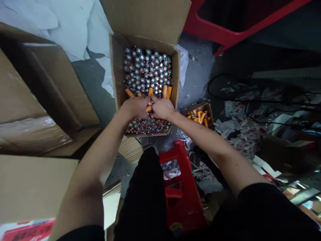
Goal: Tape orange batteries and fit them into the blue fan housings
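Observation:
An open cardboard box holds many upright cylindrical cells with silvery and teal ends. Several orange cylinders, one of them near the right wall, lie or lean on top of the cells. Inside the box, my left hand is closed around orange cylinders near the middle. My right hand meets it from the right, its fingers closed at the same orange cylinders. The fingertips of both hands nearly touch, and the cells beneath them are partly hidden.
A smaller box of orange cylinders sits to the right. A red stool stands below, and a red plastic frame is at the top right. Large cartons fill the left; cables and plastic scraps lie at right.

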The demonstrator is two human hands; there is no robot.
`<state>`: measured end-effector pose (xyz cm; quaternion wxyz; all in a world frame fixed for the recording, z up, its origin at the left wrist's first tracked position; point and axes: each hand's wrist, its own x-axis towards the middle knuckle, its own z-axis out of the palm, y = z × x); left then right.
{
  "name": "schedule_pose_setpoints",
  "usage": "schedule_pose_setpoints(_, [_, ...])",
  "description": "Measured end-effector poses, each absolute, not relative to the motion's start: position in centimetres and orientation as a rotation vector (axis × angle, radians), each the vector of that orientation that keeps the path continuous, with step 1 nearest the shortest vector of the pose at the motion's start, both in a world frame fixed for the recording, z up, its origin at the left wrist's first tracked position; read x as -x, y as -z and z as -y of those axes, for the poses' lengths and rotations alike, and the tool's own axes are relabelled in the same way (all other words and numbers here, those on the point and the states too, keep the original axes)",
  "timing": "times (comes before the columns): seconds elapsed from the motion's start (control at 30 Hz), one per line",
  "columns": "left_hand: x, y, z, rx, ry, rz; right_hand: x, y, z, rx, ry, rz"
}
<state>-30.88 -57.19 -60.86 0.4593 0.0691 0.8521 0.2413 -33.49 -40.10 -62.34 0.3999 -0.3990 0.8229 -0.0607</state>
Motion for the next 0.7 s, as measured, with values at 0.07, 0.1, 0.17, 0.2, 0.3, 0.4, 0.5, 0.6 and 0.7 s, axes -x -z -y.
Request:
schedule_pose_setpoints(0.07, [30.1,60.5,56.7,-0.162,-0.58,-2.154,33.8,62.2,39.7,1.051,0.191,-2.052])
schedule_pose_setpoints(0.1, [29.7,60.5,56.7,-0.147,-0.599,-2.179,33.9,62.2,39.4,1.07,0.206,-2.049])
schedule_pose_setpoints(0.17, [29.0,60.5,56.9,-0.09,-0.724,-2.205,34.0,62.0,38.7,1.102,0.235,-2.052])
schedule_pose_setpoints(0.2, [28.7,60.6,57.2,-0.05,-0.816,-2.193,34.0,62.0,38.4,1.11,0.253,-2.059])
schedule_pose_setpoints(0.3, [28.5,60.6,58.6,0.163,-1.176,-2.056,33.9,62.3,37.9,1.065,0.37,-2.096])
schedule_pose_setpoints(0.4, [29.2,59.5,60.4,0.358,-1.542,-1.917,33.9,62.7,38.3,0.996,0.707,-2.133])
schedule_pose_setpoints(0.5, [30.4,57.4,61.3,0.378,-1.913,-1.798,34.3,62.2,38.9,0.959,1.194,-2.116])
schedule_pose_setpoints(0.6, [30.9,54.9,59.9,0.287,-2.211,-1.598,34.9,60.0,37.8,0.95,1.499,-2.028])
schedule_pose_setpoints(0.7, [29.9,52.9,55.5,0.188,-2.413,-1.346,35.2,56.4,33.2,0.909,1.575,-1.932])
